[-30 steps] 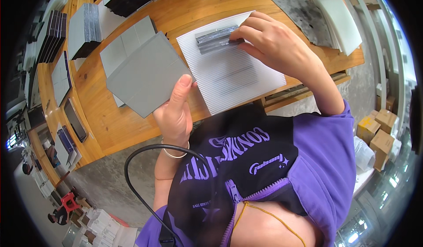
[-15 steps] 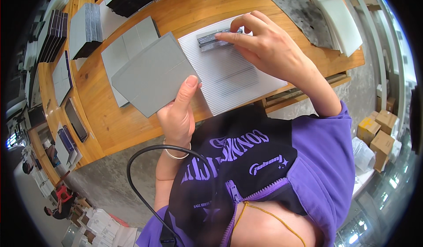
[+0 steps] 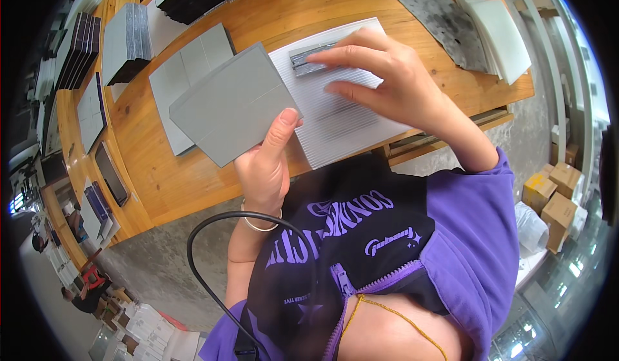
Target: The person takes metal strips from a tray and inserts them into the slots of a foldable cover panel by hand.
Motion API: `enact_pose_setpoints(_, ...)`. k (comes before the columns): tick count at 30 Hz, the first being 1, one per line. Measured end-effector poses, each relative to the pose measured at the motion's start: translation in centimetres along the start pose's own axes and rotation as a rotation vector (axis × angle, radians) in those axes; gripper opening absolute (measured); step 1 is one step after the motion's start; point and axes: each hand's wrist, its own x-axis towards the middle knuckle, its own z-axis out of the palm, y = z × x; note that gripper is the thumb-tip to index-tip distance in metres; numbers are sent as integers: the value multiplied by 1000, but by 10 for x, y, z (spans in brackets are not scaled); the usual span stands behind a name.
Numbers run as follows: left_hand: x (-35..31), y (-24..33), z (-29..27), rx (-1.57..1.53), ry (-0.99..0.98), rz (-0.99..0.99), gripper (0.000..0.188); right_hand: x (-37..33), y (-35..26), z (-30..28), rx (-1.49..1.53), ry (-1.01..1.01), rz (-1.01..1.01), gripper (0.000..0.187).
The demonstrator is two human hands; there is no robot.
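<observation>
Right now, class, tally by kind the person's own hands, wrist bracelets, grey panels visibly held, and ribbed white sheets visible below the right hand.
Hands: 2 (left hand, right hand)
White bracelet: 1
Held grey panel: 1 visible
Ribbed white sheet: 1 visible
Total: 5

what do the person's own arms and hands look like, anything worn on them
The left hand and right hand are gloveless. Short purple sleeves leave both forearms bare. A thin pale bangle circles the left wrist.
</observation>
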Motion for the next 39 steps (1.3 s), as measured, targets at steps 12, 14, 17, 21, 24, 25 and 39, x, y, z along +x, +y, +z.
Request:
enact_pose_setpoints(12,-2,-7,1,29,-59,-19,32,-9,-19,16,1050,-159,594,26)
enact_pose_setpoints(14,-1,-5,3,19,-72,-4,30,-10,-21,16,1046,-134,587,25)
enact_pose_setpoints(17,-1,-2,5,52,-86,28,27,-12,-21,17,1035,-114,571,25)
enact_pose_setpoints(21,-2,1,7,107,-60,80,25,-10,-23,15,1095,-111,591,25)
enact_pose_setpoints(24,-1,-1,6,125,-27,102,24,-11,-21,17,1077,-118,582,24)
enact_pose_setpoints(25,-1,-2,6,126,-27,102,24,-11,-21,17,1077,-118,582,24)
enact_pose_setpoints(39,0,-1,6,64,-126,69,25,-17,-24,14,1102,-119,642,22)
